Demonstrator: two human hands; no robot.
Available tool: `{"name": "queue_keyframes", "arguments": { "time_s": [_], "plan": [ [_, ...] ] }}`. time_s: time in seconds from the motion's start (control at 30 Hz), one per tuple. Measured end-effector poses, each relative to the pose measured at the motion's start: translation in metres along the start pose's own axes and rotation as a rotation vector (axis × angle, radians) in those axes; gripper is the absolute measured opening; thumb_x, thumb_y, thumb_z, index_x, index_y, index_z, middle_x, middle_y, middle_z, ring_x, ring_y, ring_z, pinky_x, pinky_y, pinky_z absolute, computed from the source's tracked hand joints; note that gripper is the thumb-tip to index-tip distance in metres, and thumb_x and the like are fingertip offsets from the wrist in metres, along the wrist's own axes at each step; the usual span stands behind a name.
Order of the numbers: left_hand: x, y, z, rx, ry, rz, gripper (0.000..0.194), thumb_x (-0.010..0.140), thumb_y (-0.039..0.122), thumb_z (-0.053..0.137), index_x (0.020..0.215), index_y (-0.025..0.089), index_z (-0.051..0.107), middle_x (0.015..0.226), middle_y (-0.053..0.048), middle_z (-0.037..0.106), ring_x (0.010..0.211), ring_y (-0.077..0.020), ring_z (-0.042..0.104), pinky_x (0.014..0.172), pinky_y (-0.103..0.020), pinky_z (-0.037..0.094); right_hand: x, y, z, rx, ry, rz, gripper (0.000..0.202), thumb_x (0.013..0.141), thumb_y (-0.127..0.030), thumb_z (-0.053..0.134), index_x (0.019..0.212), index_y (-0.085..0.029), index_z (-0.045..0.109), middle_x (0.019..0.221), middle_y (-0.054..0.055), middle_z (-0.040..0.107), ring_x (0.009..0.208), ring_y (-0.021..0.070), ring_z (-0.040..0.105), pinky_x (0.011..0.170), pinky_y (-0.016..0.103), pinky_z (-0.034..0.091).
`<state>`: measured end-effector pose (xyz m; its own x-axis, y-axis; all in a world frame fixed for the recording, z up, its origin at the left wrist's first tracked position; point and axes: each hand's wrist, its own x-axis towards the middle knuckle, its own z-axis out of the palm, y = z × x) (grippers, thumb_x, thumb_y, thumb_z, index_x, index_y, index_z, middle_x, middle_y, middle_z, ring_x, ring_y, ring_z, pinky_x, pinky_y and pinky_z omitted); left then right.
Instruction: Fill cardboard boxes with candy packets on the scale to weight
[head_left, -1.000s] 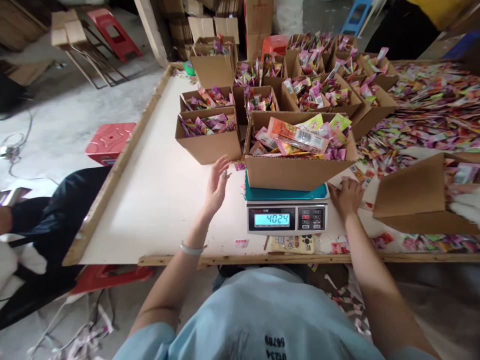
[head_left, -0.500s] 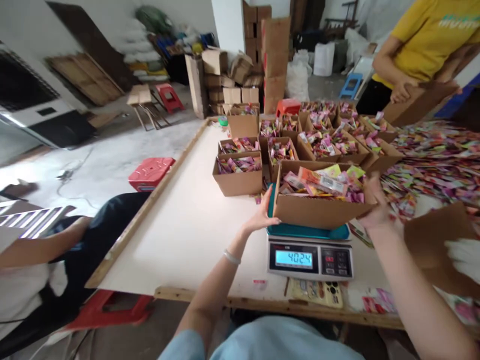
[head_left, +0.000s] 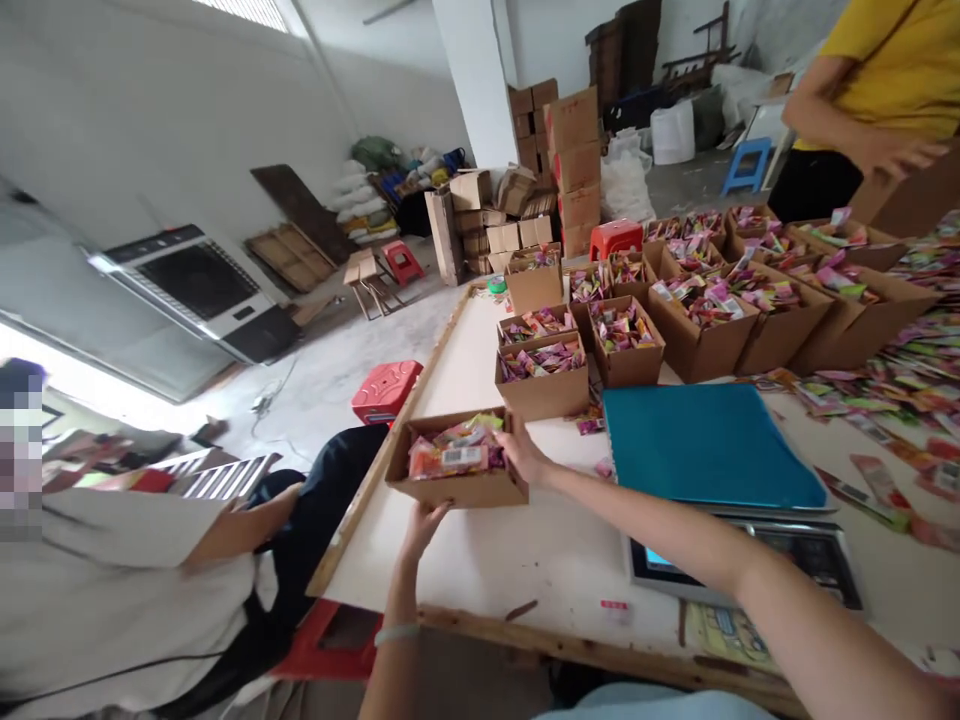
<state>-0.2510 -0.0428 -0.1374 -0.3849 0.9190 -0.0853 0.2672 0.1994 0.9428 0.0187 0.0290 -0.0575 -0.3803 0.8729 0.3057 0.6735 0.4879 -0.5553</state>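
Between my two hands is a brown cardboard box (head_left: 457,490) filled with small candy packets (head_left: 454,458) in pink, orange and yellow-green wrappers. My left hand (head_left: 426,525) grips its near lower side. On the box's right end, my right hand (head_left: 523,455) is closed around the edge, with some fingers hidden. The box is over the left part of the white table (head_left: 480,555); whether it touches the tabletop I cannot tell. To the right stands the digital scale (head_left: 750,560) with a bare teal pan (head_left: 697,445), its display partly covered by my right forearm.
Several filled boxes (head_left: 551,390) stand in rows at the back, beside a heap of loose packets (head_left: 900,370). A seated person (head_left: 150,590) is at the left edge; another person in yellow (head_left: 885,100) is at the far right. A red stool (head_left: 386,388) stands beside the table.
The box has left the scale pan and moved left over the table, carried in both my hands. My view has turned left, and the pan is now uncovered.
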Motion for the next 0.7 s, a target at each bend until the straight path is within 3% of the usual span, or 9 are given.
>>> {"name": "queue_keyframes", "arguments": {
  "time_s": [0.1,0.23,0.33,0.4,0.43,0.5,0.57,0.63,0.7],
  "plan": [
    [0.008,-0.008,-0.019,0.051,0.103,0.018,0.077,0.039,0.066,0.094,0.095,0.021,0.066,0.103,-0.015,0.08,0.119,-0.0464,0.074,0.108,-0.06,0.057,0.02,-0.007,0.007,-0.033,-0.061,-0.043,0.05,0.115,-0.039,0.029,0.146,-0.028,0.066,0.134,0.002,0.075,0.117,0.0211,0.071,0.099,0.029,0.054],
    [-0.006,-0.017,-0.027,0.094,0.265,0.096,0.09,0.051,0.069,0.09,0.124,0.025,0.061,0.144,-0.02,0.067,0.145,-0.048,0.058,0.12,-0.061,0.049,0.054,0.027,-0.027,-0.181,-0.025,-0.044,0.059,0.112,-0.049,0.044,0.16,-0.019,0.054,0.159,0.011,0.059,0.145,0.0301,0.054,0.124,0.039,0.042],
    [-0.049,-0.024,-0.004,0.161,0.59,0.183,0.1,0.068,0.073,0.082,0.149,0.028,0.044,0.168,-0.023,0.04,0.165,-0.0462,0.028,0.132,-0.066,0.031,0.072,0.064,-0.057,-0.326,0.0,0.033,0.074,0.104,-0.049,0.061,0.163,-0.006,0.049,0.165,0.024,0.047,0.153,0.0424,0.039,0.131,0.058,0.027],
    [-0.087,-0.026,0.034,0.146,0.662,0.242,0.08,0.086,0.074,0.067,0.147,0.028,0.044,0.158,-0.023,0.047,0.157,-0.0442,0.039,0.129,-0.068,0.035,0.079,0.081,-0.069,-0.399,-0.027,0.07,0.067,0.102,-0.047,0.064,0.152,-0.003,0.061,0.156,0.029,0.055,0.149,0.046,0.04,0.128,0.066,0.024],
    [-0.104,-0.025,0.059,0.097,0.56,0.266,0.065,0.092,0.072,0.062,0.141,0.03,0.05,0.146,-0.021,0.056,0.147,-0.0423,0.05,0.125,-0.067,0.041,0.08,0.085,-0.073,-0.426,-0.054,0.074,0.06,0.102,-0.046,0.064,0.144,-0.004,0.068,0.149,0.029,0.061,0.146,0.0459,0.043,0.126,0.066,0.024],
    [-0.125,-0.017,0.115,-0.08,0.158,0.256,0.053,0.094,0.069,0.063,0.133,0.034,0.059,0.136,-0.017,0.065,0.136,-0.0376,0.061,0.121,-0.06,0.048,0.08,0.084,-0.075,-0.458,-0.123,0.047,0.047,0.103,-0.044,0.062,0.128,-0.008,0.079,0.135,0.026,0.07,0.139,0.0428,0.049,0.124,0.062,0.025],
    [-0.121,-0.005,0.166,-0.331,-0.099,0.123,0.073,0.087,0.077,0.069,0.145,0.034,0.056,0.153,-0.017,0.06,0.147,-0.0349,0.058,0.124,-0.053,0.048,0.076,0.068,-0.072,-0.467,-0.186,0.005,0.042,0.105,-0.04,0.057,0.121,-0.011,0.082,0.127,0.023,0.075,0.131,0.0384,0.054,0.121,0.055,0.028],
    [-0.098,0.008,0.202,-0.491,-0.174,-0.103,0.099,0.075,0.097,0.062,0.146,0.029,0.057,0.158,-0.02,0.058,0.15,-0.0377,0.057,0.123,-0.053,0.05,0.066,0.044,-0.067,-0.463,-0.227,-0.015,0.043,0.107,-0.036,0.051,0.118,-0.011,0.084,0.12,0.022,0.078,0.122,0.0355,0.061,0.115,0.051,0.031],
    [-0.068,0.019,0.218,-0.529,-0.202,-0.223,0.112,0.068,0.111,0.039,0.136,0.026,0.066,0.149,-0.022,0.065,0.147,-0.041,0.06,0.117,-0.055,0.054,0.051,0.017,-0.063,-0.455,-0.253,-0.014,0.044,0.107,-0.032,0.046,0.116,-0.011,0.085,0.113,0.022,0.079,0.114,0.0334,0.066,0.108,0.048,0.033]
  ]
}}
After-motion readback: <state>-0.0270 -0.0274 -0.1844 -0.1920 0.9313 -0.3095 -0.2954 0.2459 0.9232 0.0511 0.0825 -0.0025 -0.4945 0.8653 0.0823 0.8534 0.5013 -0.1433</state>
